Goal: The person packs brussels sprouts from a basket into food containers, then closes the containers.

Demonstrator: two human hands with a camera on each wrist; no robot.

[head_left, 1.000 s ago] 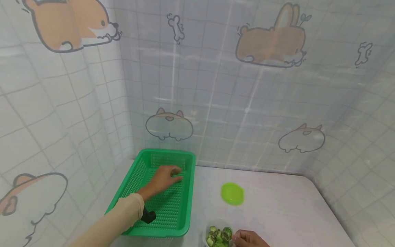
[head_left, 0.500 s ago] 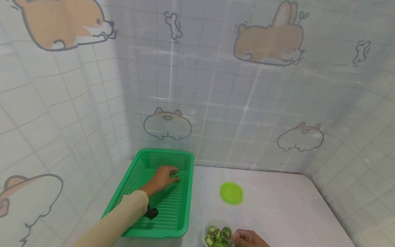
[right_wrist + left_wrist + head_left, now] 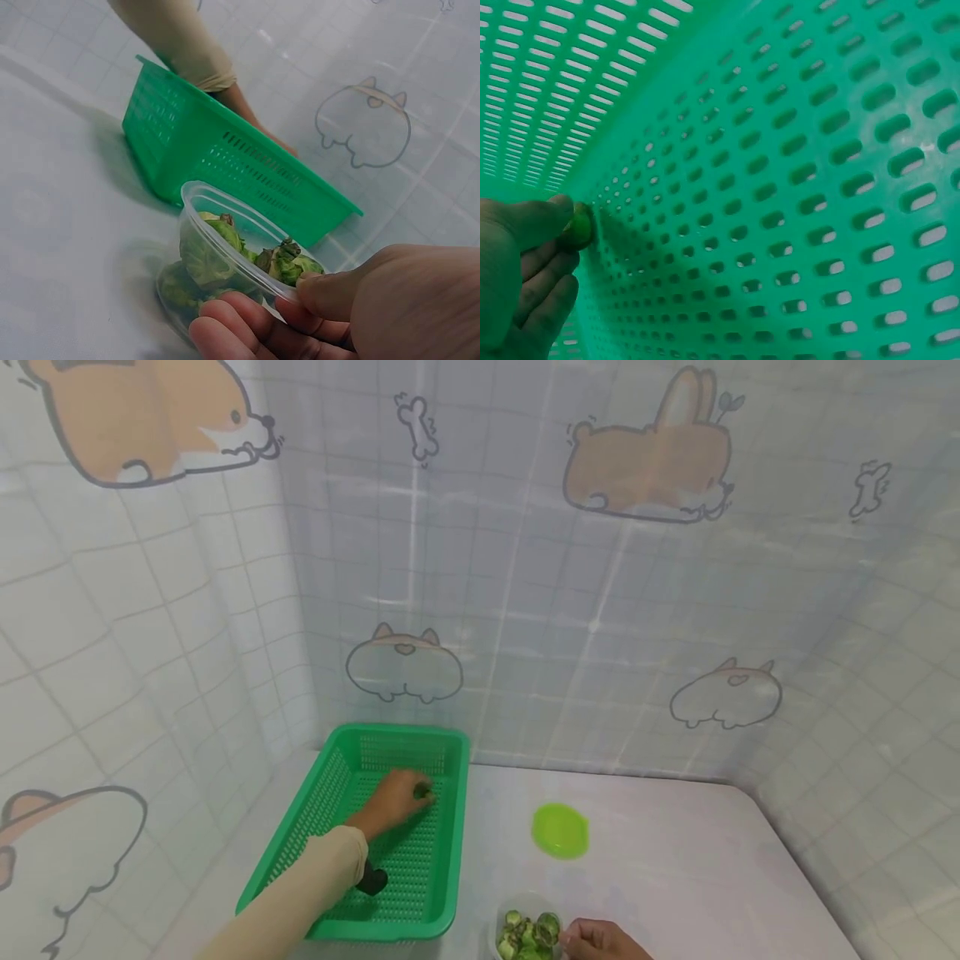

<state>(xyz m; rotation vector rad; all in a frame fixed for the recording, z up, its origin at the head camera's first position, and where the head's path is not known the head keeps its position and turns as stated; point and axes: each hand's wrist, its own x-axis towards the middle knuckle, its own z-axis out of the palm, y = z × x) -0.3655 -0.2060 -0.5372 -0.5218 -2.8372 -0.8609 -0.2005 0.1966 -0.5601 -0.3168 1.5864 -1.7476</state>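
Note:
Inside the green perforated basket, my left hand reaches toward the far right part. Its thumb and fingers pinch a small green Brussels sprout low down by the basket's bottom. My right hand pinches the rim of a clear plastic tub between thumb and fingers. Several Brussels sprouts, some with browned leaves, fill that tub. It stands just right of the basket's near corner, and my fingers partly cover it in the right wrist view.
A bright green round lid lies on the white table, to the right of the basket. Patterned curtain walls enclose the table at the back and on both sides. A black strap end hangs below my left sleeve.
My left hand's thumb and fingers have closed together on the sprout at the basket's bottom. The right hand keeps its hold on the tub. The head view has shifted slightly.

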